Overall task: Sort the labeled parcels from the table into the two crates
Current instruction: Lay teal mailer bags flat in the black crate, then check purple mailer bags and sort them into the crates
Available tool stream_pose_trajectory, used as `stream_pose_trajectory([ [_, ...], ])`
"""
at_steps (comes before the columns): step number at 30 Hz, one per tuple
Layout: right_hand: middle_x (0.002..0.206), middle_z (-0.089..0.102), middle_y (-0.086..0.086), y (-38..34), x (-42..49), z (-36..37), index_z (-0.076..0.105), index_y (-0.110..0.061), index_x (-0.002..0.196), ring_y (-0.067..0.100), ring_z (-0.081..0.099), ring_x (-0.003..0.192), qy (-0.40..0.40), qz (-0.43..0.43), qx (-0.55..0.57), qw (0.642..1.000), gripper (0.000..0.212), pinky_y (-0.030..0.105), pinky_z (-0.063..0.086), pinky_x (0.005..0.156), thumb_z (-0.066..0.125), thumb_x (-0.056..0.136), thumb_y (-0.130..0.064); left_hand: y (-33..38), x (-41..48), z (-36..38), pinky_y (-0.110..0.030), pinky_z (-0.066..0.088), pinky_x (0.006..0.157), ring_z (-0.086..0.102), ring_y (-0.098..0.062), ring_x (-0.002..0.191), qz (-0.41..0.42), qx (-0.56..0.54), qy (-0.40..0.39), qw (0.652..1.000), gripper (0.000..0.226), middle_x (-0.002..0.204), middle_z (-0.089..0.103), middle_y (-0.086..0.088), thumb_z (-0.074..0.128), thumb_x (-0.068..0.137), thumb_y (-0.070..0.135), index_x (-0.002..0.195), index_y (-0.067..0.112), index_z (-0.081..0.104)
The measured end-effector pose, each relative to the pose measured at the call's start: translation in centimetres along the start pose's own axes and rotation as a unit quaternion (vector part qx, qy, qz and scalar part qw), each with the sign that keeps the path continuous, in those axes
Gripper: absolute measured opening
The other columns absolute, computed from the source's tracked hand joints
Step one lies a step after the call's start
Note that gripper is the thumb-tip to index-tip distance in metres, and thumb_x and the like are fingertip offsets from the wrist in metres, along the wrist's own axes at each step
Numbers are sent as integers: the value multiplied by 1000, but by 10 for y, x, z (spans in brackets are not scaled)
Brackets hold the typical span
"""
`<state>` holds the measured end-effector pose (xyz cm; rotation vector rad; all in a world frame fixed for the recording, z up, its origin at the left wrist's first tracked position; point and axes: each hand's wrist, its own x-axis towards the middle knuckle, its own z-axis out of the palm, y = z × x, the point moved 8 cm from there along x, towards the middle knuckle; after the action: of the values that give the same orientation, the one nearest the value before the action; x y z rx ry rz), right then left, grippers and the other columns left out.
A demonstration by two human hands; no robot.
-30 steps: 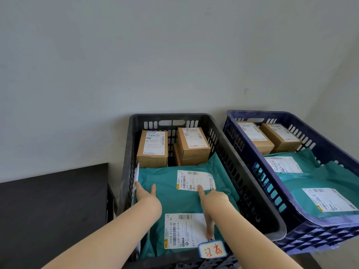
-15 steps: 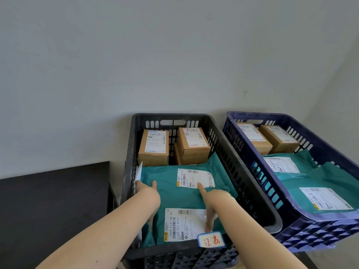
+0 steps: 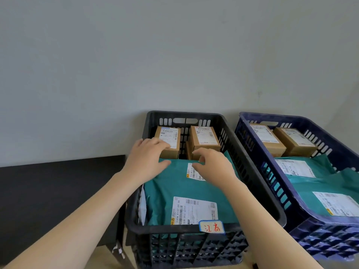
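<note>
Head view: a black crate (image 3: 165, 229) and a blue crate (image 3: 320, 241) sit side by side against a plain pale wall (image 3: 136, 55), beside a dark tabletop (image 3: 48, 191). Teal mailers (image 3: 174, 183) and cardboard boxes (image 3: 204, 140) fill both. The left hand (image 3: 147, 158) and right hand (image 3: 211, 164) reach over the black crate, fingers relaxed, gripping nothing.

Ahead of me stands a plain pale grey wall (image 3: 136, 55), softly and evenly lit. At my far right it meets a side wall (image 3: 347, 90) in a dimmer corner. Low on my left, a matte black tabletop (image 3: 48, 191) runs back to the wall. Past its near corner shows a strip of tan floor (image 3: 103, 261).
</note>
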<state>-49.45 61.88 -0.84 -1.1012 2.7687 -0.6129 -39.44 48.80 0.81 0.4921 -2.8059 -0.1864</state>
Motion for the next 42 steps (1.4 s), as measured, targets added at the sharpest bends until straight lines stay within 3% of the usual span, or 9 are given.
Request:
stream_pose_trajectory([
  [2,114,60,-2,-16,-2,-5,55,-29,129,16,58,99,28,-29,30,999,37,31,50,79,54,92,-24,-6,-13,-18,-31,31,101,47,-20,117,-16,-58,95,994,39,129,53,5,61,89,32,127,23,57],
  [5,117,59,-1,-35,-4,-2,57,-26,127,18,58,101,43,-65,58,995,35,31,50,80,52,93,-19,-18,-34,-28,-28,34,91,54,-21,106,-47,-86,153,983,30,118,59,4,65,87,22,116,19,64],
  [14,121,59,-4,-110,-15,34,61,-27,122,11,58,99,5,-175,134,975,31,25,49,84,52,95,-15,-65,-107,-44,-23,35,85,54,-14,105,-183,-67,177,965,23,114,61,8,63,89,21,112,21,66],
  [18,118,58,-4,-150,-26,53,61,-26,122,9,56,96,-20,-214,145,966,32,20,45,79,50,95,-14,-99,-142,-49,-22,34,90,54,-12,109,-234,-54,173,955,26,119,59,8,62,90,23,115,22,65],
  [23,120,59,-7,-194,-37,82,62,-27,122,7,56,104,-49,-256,144,954,32,19,43,87,50,95,-15,-146,-176,-48,-24,40,96,53,-8,111,-287,-73,174,939,28,123,56,10,62,90,25,118,25,63],
  [31,120,58,-7,-332,-41,161,61,-27,121,7,56,105,-110,-283,169,938,32,18,44,87,48,96,-12,-284,-251,-68,-23,42,93,53,-6,109,-357,-80,179,913,29,124,55,12,63,89,25,118,26,62],
  [37,119,58,-6,-433,-38,226,61,-27,121,10,56,104,-157,-280,172,931,33,17,43,86,48,96,-11,-389,-307,-81,-19,35,85,48,-1,101,-408,-126,200,882,29,118,53,11,63,88,20,117,26,61],
  [42,116,59,-6,-515,-46,290,61,-28,121,9,56,100,-207,-273,186,921,35,21,46,88,48,95,-11,-475,-360,-93,-21,36,90,48,-3,105,-460,-146,214,849,30,119,54,9,63,88,19,118,24,61],
])
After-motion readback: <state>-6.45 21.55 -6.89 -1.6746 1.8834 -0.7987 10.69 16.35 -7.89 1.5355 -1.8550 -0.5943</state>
